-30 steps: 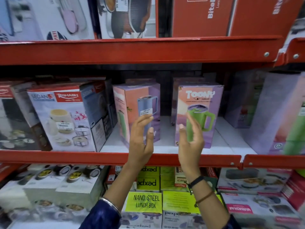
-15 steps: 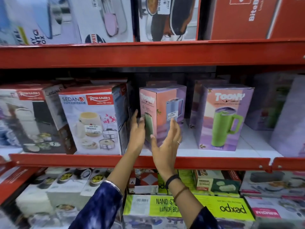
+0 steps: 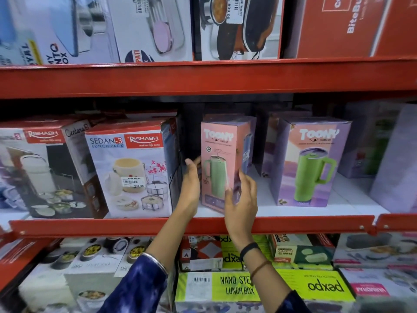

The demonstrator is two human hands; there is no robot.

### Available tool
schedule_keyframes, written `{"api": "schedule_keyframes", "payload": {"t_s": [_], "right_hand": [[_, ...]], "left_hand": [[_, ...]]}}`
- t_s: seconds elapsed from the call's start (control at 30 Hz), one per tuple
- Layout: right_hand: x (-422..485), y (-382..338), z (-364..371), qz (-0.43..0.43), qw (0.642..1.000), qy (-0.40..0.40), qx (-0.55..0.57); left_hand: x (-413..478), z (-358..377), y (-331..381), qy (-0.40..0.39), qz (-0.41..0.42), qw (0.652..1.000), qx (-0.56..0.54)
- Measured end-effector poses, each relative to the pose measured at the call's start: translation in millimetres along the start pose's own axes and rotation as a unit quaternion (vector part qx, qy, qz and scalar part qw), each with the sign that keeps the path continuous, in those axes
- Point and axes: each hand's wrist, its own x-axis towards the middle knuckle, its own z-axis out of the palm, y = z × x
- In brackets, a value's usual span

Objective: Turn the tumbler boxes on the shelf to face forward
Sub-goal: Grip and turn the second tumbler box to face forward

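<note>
1. A tall pink tumbler box (image 3: 222, 163) printed "TOONY" over a pale green handled tumbler was seen standing on the white board of the middle shelf (image 3: 194, 225), between a Sedan-3 lunch pack box (image 3: 133, 172) and a second tumbler box (image 3: 310, 163); the second box was lilac, with a brighter green tumbler on its face.
2. The pink box was held between both hands; the left hand (image 3: 191, 188) was laid flat against its left side with fingers together, and the right hand (image 3: 242, 199) was cupped round its front right edge, fingers loosely curved.
3. Half a second before, a corner of the pink box had been shown, with a blue tumbler panel on the right; that panel was now turned almost out of sight.
4. The pink face was pointed forward, very slightly leftward; the long axis was upright.
</note>
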Motion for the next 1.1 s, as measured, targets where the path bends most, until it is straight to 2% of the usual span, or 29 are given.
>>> {"api": "schedule_keyframes", "payload": {"t_s": [0.23,0.33,0.47,0.53,0.67,0.93,1.1], "right_hand": [[27,-17,-13,0.014,0.998,-0.064,0.005],[36,-17,-14,0.006,0.999,-0.043,-0.025],[44,-9,-20,0.024,0.998,-0.026,0.05],[47,-2,-24,0.042,0.991,-0.06,0.108],[51,4,-32,0.049,0.97,-0.146,0.19],[71,9,-51,0.019,0.952,-0.258,0.164],[72,27,-50,0.03,0.951,-0.276,0.137]], "left_hand": [[-24,4,17,-0.032,0.009,0.998,-0.057],[-32,6,19,-0.051,0.008,0.996,-0.071],[-31,5,24,-0.048,0.026,0.997,-0.052],[-25,5,26,-0.017,0.043,0.999,-0.024],[-5,3,25,0.008,0.018,1.0,-0.007],[-2,-7,8,0.007,0.024,0.999,-0.021],[-9,-7,-2,0.006,0.034,0.999,-0.002]]}}
